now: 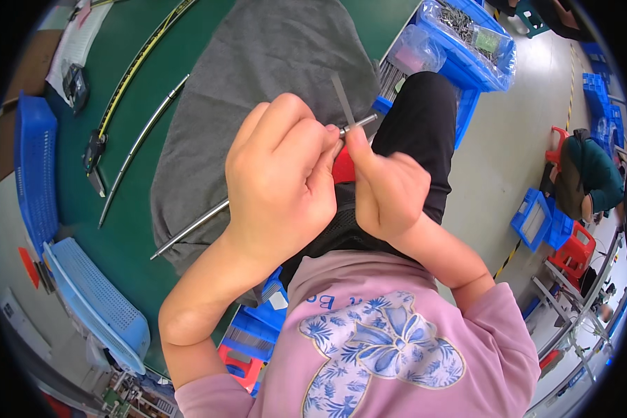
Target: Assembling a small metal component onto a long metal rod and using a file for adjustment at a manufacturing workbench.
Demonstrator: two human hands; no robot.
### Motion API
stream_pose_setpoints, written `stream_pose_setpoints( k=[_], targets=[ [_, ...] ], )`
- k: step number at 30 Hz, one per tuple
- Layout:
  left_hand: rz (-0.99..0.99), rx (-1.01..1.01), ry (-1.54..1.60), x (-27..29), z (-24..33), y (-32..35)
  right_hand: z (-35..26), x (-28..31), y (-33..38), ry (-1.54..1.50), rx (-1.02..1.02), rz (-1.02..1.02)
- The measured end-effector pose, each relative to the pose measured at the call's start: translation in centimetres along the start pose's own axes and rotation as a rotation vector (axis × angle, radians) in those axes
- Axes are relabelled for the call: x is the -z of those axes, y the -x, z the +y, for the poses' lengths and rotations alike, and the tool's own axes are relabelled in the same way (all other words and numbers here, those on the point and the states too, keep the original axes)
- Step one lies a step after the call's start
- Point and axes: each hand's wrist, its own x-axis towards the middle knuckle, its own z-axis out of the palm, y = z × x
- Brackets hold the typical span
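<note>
A slim metal rod (191, 226) runs diagonally through my closed left hand (279, 164). Its long end reaches out to the lower left over a grey cloth (258, 63), and its short stepped end sticks out at the upper right. My right hand (390, 184) is closed in a pinch, thumb on top, close by that short end. A thin flat metal strip (342, 97) rises from the right thumb tip and crosses the rod there. Whether the right fingers also touch the rod is hidden.
On the green table (129, 191) left of the cloth lie a similar rod (138, 143) and a yellow-scaled caliper (94, 150). Blue baskets (38, 167) line the left edge. Blue bins (477, 42) of small metal parts stand upper right. Another person (592, 174) sits far right.
</note>
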Motion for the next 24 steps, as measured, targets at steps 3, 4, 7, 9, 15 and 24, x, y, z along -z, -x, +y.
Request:
stream_pose_setpoints(
  k=[3, 4, 7, 9, 15, 24],
  targets=[
    [-0.009, 0.02, 0.026, -0.1, 0.0, 0.1, -0.8, 1.9, 2.5, 0.011, -0.051, -0.124],
    [-0.005, -0.003, 0.006, -0.1, -0.2, 0.0, -0.3, 1.6, 2.6, 0.009, -0.046, -0.129],
    [-0.017, -0.024, -0.009, -0.2, 0.0, 0.0, 0.3, -0.2, -0.2, 0.027, 0.027, 0.005],
    [-0.018, -0.025, -0.017, 0.1, 0.0, -0.1, 0.6, -0.5, -0.2, 0.015, 0.045, 0.016],
    [-0.014, -0.038, -0.012, 0.0, 0.2, -0.1, 0.8, -0.1, 1.0, -0.02, 0.054, -0.002],
    [0.011, -0.058, -0.013, -0.2, 0.1, 0.0, -0.5, 2.4, -0.5, 0.012, -0.008, -0.136]
  ],
)
